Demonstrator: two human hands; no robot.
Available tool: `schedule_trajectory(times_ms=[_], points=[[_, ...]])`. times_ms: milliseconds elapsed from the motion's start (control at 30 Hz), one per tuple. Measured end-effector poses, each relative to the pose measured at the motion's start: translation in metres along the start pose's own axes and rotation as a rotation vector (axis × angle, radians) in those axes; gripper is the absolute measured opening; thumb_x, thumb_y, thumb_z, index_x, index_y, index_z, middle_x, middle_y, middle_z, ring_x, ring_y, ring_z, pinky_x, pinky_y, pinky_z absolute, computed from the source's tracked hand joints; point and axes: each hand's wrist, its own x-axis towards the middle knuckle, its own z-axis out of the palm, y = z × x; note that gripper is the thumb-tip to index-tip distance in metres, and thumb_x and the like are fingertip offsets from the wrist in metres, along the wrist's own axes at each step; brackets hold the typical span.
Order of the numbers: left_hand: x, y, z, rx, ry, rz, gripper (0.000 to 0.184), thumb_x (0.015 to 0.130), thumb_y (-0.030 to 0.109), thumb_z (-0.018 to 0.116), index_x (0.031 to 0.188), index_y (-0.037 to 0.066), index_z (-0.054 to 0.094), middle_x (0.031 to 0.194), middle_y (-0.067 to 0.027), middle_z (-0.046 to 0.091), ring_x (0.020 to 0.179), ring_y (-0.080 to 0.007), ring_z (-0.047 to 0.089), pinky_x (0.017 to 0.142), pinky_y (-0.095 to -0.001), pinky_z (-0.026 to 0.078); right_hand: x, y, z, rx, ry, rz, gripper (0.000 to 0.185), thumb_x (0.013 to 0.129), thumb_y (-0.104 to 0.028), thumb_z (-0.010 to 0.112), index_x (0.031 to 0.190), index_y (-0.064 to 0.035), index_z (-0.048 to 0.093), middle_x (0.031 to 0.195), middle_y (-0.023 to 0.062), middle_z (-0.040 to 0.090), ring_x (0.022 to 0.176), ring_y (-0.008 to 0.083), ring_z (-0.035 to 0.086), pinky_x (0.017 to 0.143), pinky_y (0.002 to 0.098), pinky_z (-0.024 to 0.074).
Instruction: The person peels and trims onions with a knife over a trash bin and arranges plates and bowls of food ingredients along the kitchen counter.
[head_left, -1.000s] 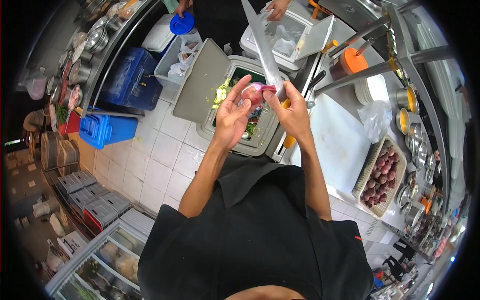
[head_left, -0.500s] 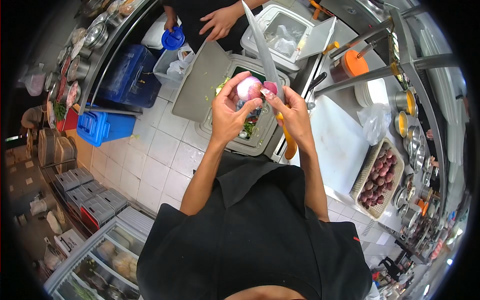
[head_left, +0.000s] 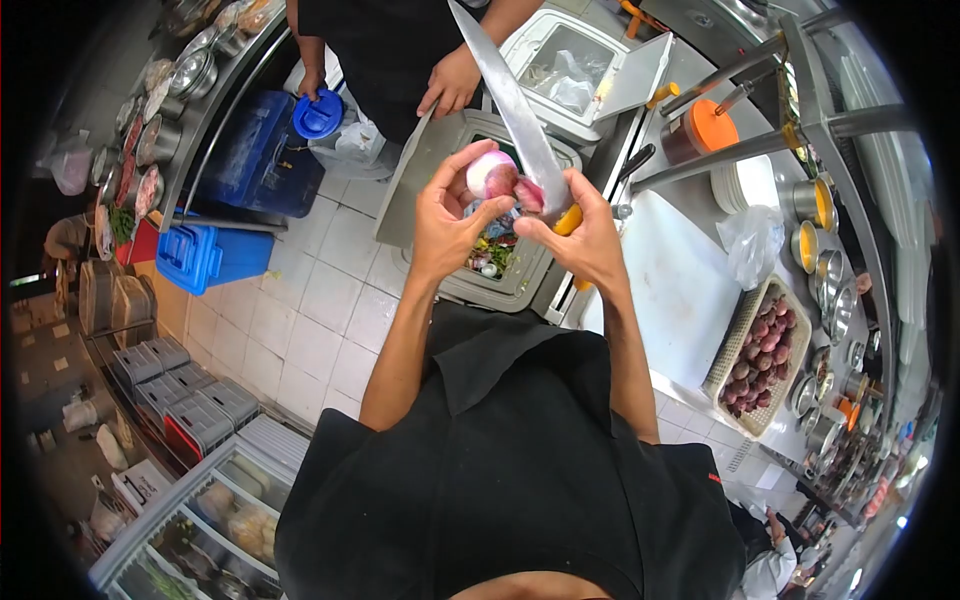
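My left hand (head_left: 450, 215) is closed around a partly peeled red onion (head_left: 490, 176), pale on top with purple skin toward the right. Loose skin (head_left: 530, 195) hangs off that side, between the onion and the blade. A large knife (head_left: 510, 105) with a yellow handle is gripped in my right hand (head_left: 583, 235), its blade slanting up and to the left. Both hands are over an open grey bin (head_left: 535, 285) with vegetable scraps inside.
To the right lie a white cutting board (head_left: 665, 290) and a basket (head_left: 715, 385) of red onions. A co-worker's hand (head_left: 452, 80) rests at the bin's lid (head_left: 400, 200); the other hand (head_left: 312, 80) holds a blue lid (head_left: 318, 115). A blue bin (head_left: 200, 255) stands at left.
The onion and my left hand have shifted slightly left, and the knife blade tilts further left. The co-worker has moved left with the blue lid, one hand now at the bin lid, which stands more upright.
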Motion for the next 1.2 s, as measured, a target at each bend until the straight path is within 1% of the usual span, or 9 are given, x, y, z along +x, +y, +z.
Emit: schedule_trajectory(times_ms=[33,67,133,300,367,567,900,1100,1200], points=[[0.000,0.002,-0.002,-0.086,-0.048,-0.034,0.069,0.074,0.000,0.080,0.133,-0.005,0.045,0.132,-0.0153,0.053,0.116,-0.0174,0.055,0.099,-0.0306,0.047,0.001,0.000,-0.002,-0.019,0.008,-0.128,0.055,0.072,-0.045,0.082,0.097,-0.0009,0.061,0.075,0.0053,0.064,0.064,0.0129,0.059,0.058,0.0281,0.0471],[-0.001,0.002,-0.006,-0.085,-0.050,-0.036,0.069,0.074,0.000,0.080,0.133,-0.005,0.045,0.132,-0.0153,0.053,0.116,-0.0174,0.055,0.099,-0.0306,0.047,0.001,-0.003,-0.005,-0.017,0.011,-0.127,0.055,0.072,-0.045,0.082,0.097,-0.0009,0.061,0.075,0.0053,0.064,0.064,0.0129,0.059,0.058,0.0281,0.0471],[-0.001,0.001,-0.010,-0.139,-0.202,-0.084,0.072,0.074,0.000,0.080,0.135,-0.005,0.043,0.133,-0.0153,0.052,0.119,-0.0179,0.053,0.100,-0.0321,0.047,0.004,-0.009,-0.012,-0.095,-0.027,-0.039,0.064,0.065,-0.053,0.084,0.096,-0.0017,0.060,0.075,0.0078,0.064,0.064,0.0159,0.060,0.059,0.0312,0.0481],[-0.002,0.004,-0.006,-0.124,-0.222,-0.096,0.070,0.073,-0.001,0.081,0.132,-0.007,0.045,0.128,-0.0154,0.055,0.115,-0.0193,0.056,0.101,-0.0328,0.046,0.004,-0.016,-0.015,-0.234,-0.002,-0.107,0.062,0.065,-0.053,0.083,0.092,-0.0020,0.061,0.069,0.0084,0.062,0.059,0.0178,0.058,0.057,0.0309,0.0470],[-0.002,0.005,-0.005,-0.132,-0.238,-0.095,0.069,0.072,-0.001,0.081,0.132,-0.007,0.046,0.125,-0.0149,0.058,0.113,-0.0194,0.058,0.100,-0.0323,0.046,0.002,-0.017,-0.016,-0.257,0.009,-0.077,0.057,0.066,-0.051,0.083,0.088,-0.0025,0.061,0.063,0.0073,0.061,0.055,0.0176,0.056,0.055,0.0311,0.0462],[-0.001,0.004,-0.005,-0.090,-0.285,-0.095,0.072,0.071,-0.002,0.082,0.132,-0.008,0.046,0.125,-0.0150,0.057,0.112,-0.0192,0.058,0.098,-0.0312,0.047,-0.004,-0.016,-0.020,-0.264,0.016,-0.007,0.051,0.070,-0.048,0.082,0.081,-0.0028,0.061,0.057,0.0057,0.056,0.051,0.0158,0.052,0.052,0.0319,0.0435],[-0.002,0.003,-0.002,-0.084,-0.345,-0.142,0.073,0.071,-0.001,0.082,0.134,-0.009,0.045,0.125,-0.0161,0.058,0.111,-0.0195,0.059,0.096,-0.0318,0.049,-0.010,-0.017,-0.029,-0.265,0.017,-0.003,0.051,0.070,-0.049,0.082,0.076,-0.0031,0.059,0.054,0.0051,0.052,0.048,0.0142,0.047,0.047,0.0316,0.0388],[-0.001,0.001,0.003,-0.069,-0.356,-0.141,0.072,0.072,-0.001,0.081,0.134,-0.007,0.045,0.126,-0.0153,0.058,0.112,-0.0192,0.059,0.096,-0.0318,0.049,-0.013,-0.015,-0.031,-0.249,-0.002,0.046,0.049,0.075,-0.047,0.079,0.076,-0.0026,0.058,0.055,0.0050,0.051,0.050,0.0119,0.043,0.048,0.0304,0.0375],[0.000,0.002,0.011,-0.072,-0.334,-0.120,0.071,0.073,-0.001,0.081,0.134,-0.006,0.046,0.127,-0.0142,0.057,0.114,-0.0189,0.057,0.097,-0.0312,0.048,-0.013,-0.004,-0.030,-0.137,0.006,0.123,0.047,0.078,-0.044,0.078,0.077,-0.0018,0.058,0.056,0.0018,0.050,0.053,0.0090,0.042,0.049,0.0281,0.0368]])
